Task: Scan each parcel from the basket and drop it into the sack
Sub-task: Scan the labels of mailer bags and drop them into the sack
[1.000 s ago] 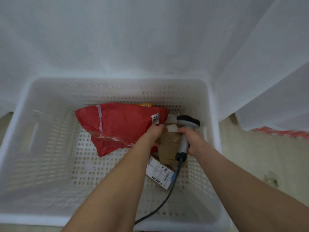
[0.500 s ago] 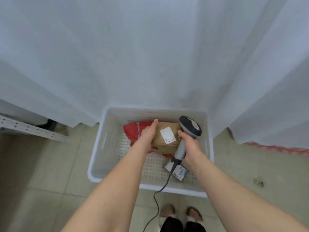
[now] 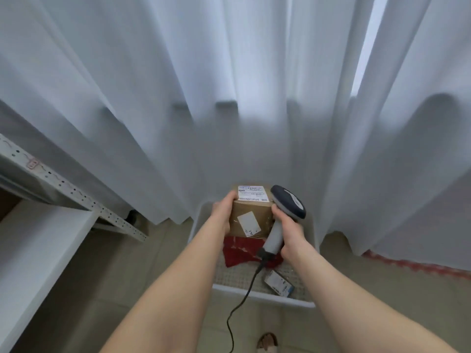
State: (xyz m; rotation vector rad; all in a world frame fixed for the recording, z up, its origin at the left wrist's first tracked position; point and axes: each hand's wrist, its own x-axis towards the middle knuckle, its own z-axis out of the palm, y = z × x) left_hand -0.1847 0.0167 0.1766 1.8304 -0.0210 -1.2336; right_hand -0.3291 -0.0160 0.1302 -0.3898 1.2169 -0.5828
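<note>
My left hand grips a brown cardboard box by its left side and holds it up above the white basket. The box carries a printed label on top and a white sticker on its front. My right hand grips the handle of a grey barcode scanner, whose dark head sits just right of the box; its fingertips touch the box's right edge. In the basket lie a red parcel bag and a small flat parcel with a blue-and-white label. No sack is in view.
White curtains hang behind the basket and reach the tiled floor. A white perforated metal shelf frame and a white surface stand at the left. The scanner's black cable trails down toward my feet.
I have stood up, so the basket now looks small and far below. My left hand has lifted the brown box out of the basket, and the scanner has risen with it.
</note>
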